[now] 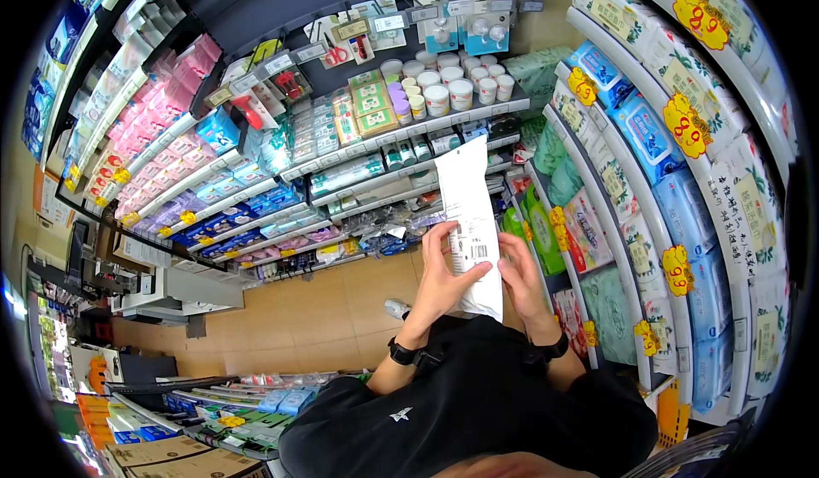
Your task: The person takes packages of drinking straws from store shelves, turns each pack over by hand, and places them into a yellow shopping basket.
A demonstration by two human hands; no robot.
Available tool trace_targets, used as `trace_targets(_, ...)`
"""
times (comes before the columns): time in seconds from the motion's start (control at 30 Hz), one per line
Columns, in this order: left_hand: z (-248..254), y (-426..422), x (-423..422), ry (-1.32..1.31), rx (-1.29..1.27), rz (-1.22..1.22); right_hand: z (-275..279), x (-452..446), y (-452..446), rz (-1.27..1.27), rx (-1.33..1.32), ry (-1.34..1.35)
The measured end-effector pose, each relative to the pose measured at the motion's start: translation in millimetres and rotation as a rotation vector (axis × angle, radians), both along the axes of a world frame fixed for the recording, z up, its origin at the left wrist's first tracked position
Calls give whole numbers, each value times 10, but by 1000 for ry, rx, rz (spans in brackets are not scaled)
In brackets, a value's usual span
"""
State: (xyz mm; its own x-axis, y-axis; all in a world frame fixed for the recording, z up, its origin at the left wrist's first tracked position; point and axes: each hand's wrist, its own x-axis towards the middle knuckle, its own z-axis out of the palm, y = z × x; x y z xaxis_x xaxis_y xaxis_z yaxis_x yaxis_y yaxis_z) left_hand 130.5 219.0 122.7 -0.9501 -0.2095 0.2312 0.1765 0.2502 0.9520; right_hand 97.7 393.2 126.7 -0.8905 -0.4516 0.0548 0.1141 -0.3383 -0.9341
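A long white package (471, 214) with printed text and a barcode is held upright in front of the black shirt. My left hand (444, 272) grips its left edge, with the thumb lying across the front below the barcode. On the other side, my right hand (520, 278) is around the right edge, its fingers bent against the package. Both wrists wear black bands. Behind the package stand shelves with white round tubs (437, 98) and small boxes.
Shelves of blue wipe packs (646, 137) and white tissue packs (695, 77) curve along the right. Pink packages (162, 107) fill shelves at the left. Tiled floor (299, 312) shows below, with a low shelf (247, 414) at the lower left and an orange basket (672, 414) at the lower right.
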Motion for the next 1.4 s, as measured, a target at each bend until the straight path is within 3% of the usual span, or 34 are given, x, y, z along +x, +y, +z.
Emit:
trace_targets(0.17, 72, -22, 5, 3, -230, 38, -16, -3, 64, -18, -35, 87)
trace_targets(0.23, 23, -45, -37, 56, 94, 121, 43, -13, 91, -50, -124, -47)
trace_targets(0.27, 21, -68, -29, 57, 93, 124, 68, -24, 100, -47, -126, -46)
trace_targets(0.33, 59, -109, 1, -47, 422, 131, 98, -40, 125, -104, -168, -84)
trace_targets(0.37, 85, -103, -5, 22, 525, 150, 93, -50, 138, -114, -152, -67)
trace_targets(0.5, 133, -249, 81, -43, 591, 80, 51, -73, 169, -132, -154, -71)
trace_targets(0.67, 113, -310, 139, -39, 600, 48, 47, -80, 169, -232, 21, 64)
trace_targets(1.4, 133, -391, 299, 9, 605, 26, 236, -17, 183, -174, 65, 124)
